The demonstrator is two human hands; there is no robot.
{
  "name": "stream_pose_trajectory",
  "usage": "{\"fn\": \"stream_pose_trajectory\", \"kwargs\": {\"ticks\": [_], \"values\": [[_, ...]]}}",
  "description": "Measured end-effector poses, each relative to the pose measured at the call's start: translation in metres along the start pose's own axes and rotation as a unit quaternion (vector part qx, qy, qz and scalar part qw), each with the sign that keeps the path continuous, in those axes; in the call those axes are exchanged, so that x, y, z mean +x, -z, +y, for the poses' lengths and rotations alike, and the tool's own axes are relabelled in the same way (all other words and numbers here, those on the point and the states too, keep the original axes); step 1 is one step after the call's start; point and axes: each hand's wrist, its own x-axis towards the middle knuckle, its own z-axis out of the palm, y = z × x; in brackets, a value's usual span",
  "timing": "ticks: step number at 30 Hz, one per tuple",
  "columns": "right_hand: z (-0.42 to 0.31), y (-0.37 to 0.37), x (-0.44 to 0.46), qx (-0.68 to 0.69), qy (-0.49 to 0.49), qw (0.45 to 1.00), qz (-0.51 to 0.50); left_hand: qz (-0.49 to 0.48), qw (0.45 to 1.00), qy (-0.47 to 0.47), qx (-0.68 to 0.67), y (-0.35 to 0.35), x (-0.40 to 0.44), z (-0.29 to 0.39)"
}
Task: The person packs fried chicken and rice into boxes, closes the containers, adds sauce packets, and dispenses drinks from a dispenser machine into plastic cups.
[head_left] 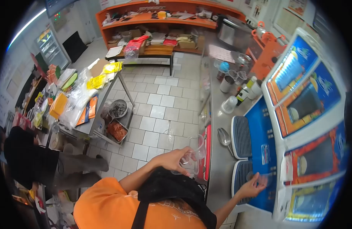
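Note:
My left hand [173, 160] is closed around clear plastic cups [199, 148], held in front of my body beside the steel counter's edge. At least two cups seem to be there, but their see-through walls overlap. Reaching over the counter, my right hand [249, 189] has its fingers curled around a see-through plastic cup [264, 179] with a faint outline. It is above the nearer grey drip tray [242, 171] of the drink dispenser [276, 152]. A metal spoon [224, 138] lies by the farther drip tray [241, 133].
Along the steel counter [218, 175] stand an upturned clear cup [229, 104], a metal cup [226, 84] and bottles [246, 90]. A cluttered table [82, 131] is on the left, with a person [42, 160] near it. Tiled floor [160, 110] runs between.

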Motion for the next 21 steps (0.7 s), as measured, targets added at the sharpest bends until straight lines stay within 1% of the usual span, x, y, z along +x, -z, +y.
{"fn": "stream_pose_trajectory", "kwargs": {"ticks": [1,2,3,5,6,7,9,11,13,14,15,17,18,19,20,21], "values": [[-0.007,-0.001,0.005,0.023,-0.023,0.999,0.003,-0.009,1.000,-0.001,0.015,0.006,0.014,0.000],[-0.019,-0.006,0.010,0.007,-0.016,0.999,0.039,-0.024,0.999,-0.003,0.030,0.011,0.028,-0.001],[-0.019,-0.009,0.014,0.001,-0.016,0.999,0.040,-0.029,0.999,-0.002,0.027,0.017,0.042,-0.001],[-0.015,-0.019,0.021,-0.076,0.005,0.994,0.080,-0.050,0.997,-0.013,0.050,0.032,0.071,-0.002],[-0.018,-0.024,0.024,-0.054,0.025,0.992,0.114,-0.061,0.996,-0.019,0.054,0.041,0.086,-0.003],[-0.019,-0.027,0.026,-0.058,0.023,0.991,0.118,-0.066,0.996,-0.021,0.055,0.051,0.098,-0.002],[-0.024,-0.027,0.028,-0.140,-0.044,0.980,0.132,-0.101,0.993,-0.008,0.058,0.072,0.120,0.011],[-0.030,-0.030,0.030,-0.168,-0.031,0.972,0.160,-0.126,0.989,-0.010,0.078,0.093,0.136,0.019],[-0.028,-0.031,0.031,-0.242,-0.022,0.953,0.183,-0.136,0.985,-0.014,0.101,0.113,0.153,0.021],[-0.012,-0.024,0.033,-0.306,0.012,0.936,0.175,-0.145,0.985,-0.011,0.093,0.121,0.158,0.020],[-0.007,-0.021,0.033,-0.306,0.013,0.935,0.178,-0.153,0.984,-0.005,0.085,0.127,0.162,0.018],[-0.003,-0.023,0.032,-0.321,0.077,0.921,0.208,-0.149,0.985,-0.017,0.090,0.139,0.169,0.013],[-0.003,-0.024,0.031,-0.353,0.066,0.911,0.204,-0.150,0.985,-0.015,0.088,0.143,0.171,0.010],[0.003,-0.025,0.032,-0.351,0.068,0.911,0.206,-0.150,0.985,-0.014,0.087,0.146,0.173,0.006],[0.018,-0.024,0.034,-0.371,0.112,0.897,0.212,-0.149,0.985,-0.017,0.087,0.147,0.174,-0.002],[0.024,-0.023,0.036,-0.392,0.155,0.880,0.219,-0.150,0.987,-0.019,0.051,0.145,0.176,-0.013]]}}
